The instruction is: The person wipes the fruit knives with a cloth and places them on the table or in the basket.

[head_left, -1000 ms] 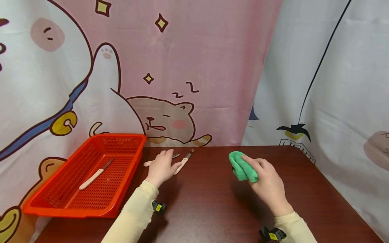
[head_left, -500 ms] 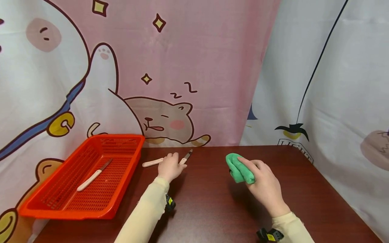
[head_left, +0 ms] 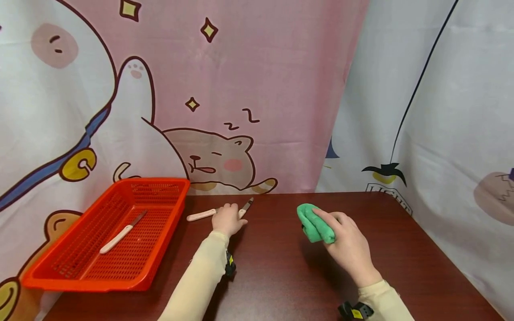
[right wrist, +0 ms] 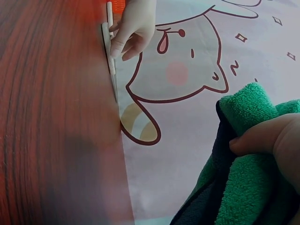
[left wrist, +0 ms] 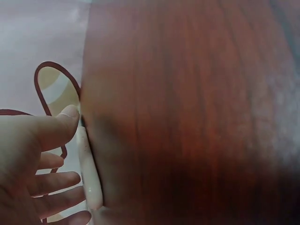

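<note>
L hand [head_left: 226, 221] shifted R since 1 s ago, now at R-most knife [head_left: 245, 208] on tabletop [head_left: 281, 276]; fingers loosely spread, contact unclear. R hand [head_left: 350, 248] grips green cloth [head_left: 315, 224].

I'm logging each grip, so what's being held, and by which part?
The right hand grips the folded green cloth by its right side in the head view. The left hand, open beside a white knife handle, holds nothing.
</note>
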Demonstrator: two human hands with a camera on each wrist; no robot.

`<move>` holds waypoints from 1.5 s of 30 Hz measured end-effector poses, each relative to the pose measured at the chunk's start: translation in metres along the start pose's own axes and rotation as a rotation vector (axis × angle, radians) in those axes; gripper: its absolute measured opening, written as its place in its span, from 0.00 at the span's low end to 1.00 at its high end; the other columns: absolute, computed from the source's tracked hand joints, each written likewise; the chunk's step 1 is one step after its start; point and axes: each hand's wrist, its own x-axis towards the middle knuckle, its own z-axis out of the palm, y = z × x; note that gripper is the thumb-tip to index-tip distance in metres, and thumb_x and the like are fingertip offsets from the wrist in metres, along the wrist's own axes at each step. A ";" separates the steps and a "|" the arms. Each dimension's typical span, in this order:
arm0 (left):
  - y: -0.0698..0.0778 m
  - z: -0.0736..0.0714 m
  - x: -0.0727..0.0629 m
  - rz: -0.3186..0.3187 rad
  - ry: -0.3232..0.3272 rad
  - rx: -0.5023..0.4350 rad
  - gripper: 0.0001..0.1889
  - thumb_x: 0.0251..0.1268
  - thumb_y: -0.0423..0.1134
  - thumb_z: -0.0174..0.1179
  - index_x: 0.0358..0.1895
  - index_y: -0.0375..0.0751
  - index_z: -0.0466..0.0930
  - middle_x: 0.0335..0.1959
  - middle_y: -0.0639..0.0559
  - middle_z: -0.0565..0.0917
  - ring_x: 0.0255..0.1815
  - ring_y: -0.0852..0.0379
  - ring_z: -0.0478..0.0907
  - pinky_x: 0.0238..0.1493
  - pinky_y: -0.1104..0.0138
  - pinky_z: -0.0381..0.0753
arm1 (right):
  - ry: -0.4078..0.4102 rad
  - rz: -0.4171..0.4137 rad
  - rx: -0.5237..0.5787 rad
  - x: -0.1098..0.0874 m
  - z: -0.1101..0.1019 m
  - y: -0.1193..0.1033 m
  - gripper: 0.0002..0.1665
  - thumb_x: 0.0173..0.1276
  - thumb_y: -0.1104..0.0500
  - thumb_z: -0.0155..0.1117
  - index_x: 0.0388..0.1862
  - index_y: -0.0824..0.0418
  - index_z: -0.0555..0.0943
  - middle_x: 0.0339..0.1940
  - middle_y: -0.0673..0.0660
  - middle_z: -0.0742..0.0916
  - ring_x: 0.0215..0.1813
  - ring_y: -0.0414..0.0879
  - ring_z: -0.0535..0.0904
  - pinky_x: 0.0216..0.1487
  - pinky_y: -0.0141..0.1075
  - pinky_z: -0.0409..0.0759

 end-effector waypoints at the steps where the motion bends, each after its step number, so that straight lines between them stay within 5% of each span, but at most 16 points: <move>1: 0.000 0.001 0.001 -0.003 -0.005 0.011 0.22 0.53 0.53 0.74 0.37 0.40 0.78 0.32 0.45 0.76 0.38 0.44 0.78 0.35 0.50 0.79 | -0.001 0.000 0.000 0.000 0.000 0.000 0.49 0.43 0.75 0.75 0.65 0.45 0.78 0.45 0.57 0.81 0.46 0.55 0.78 0.28 0.47 0.78; 20: 0.011 0.011 0.004 -0.030 -0.017 0.132 0.20 0.56 0.45 0.73 0.49 0.39 0.84 0.55 0.41 0.81 0.51 0.41 0.79 0.41 0.50 0.82 | -0.046 0.002 0.007 -0.002 0.003 0.001 0.49 0.43 0.74 0.76 0.66 0.44 0.77 0.46 0.57 0.81 0.47 0.55 0.78 0.31 0.48 0.79; 29: 0.014 0.009 0.001 -0.033 -0.072 0.148 0.09 0.59 0.38 0.69 0.39 0.39 0.83 0.38 0.38 0.81 0.42 0.40 0.79 0.34 0.49 0.82 | -0.050 0.006 0.008 -0.003 0.001 0.000 0.49 0.43 0.74 0.76 0.65 0.44 0.78 0.46 0.57 0.81 0.47 0.55 0.78 0.31 0.48 0.79; 45: 0.019 -0.009 -0.013 0.010 -0.159 0.032 0.03 0.58 0.32 0.63 0.35 0.37 0.80 0.37 0.37 0.78 0.35 0.43 0.79 0.33 0.52 0.81 | -0.060 0.006 0.007 -0.003 0.001 0.002 0.48 0.44 0.72 0.76 0.66 0.45 0.77 0.46 0.58 0.81 0.47 0.56 0.77 0.30 0.49 0.79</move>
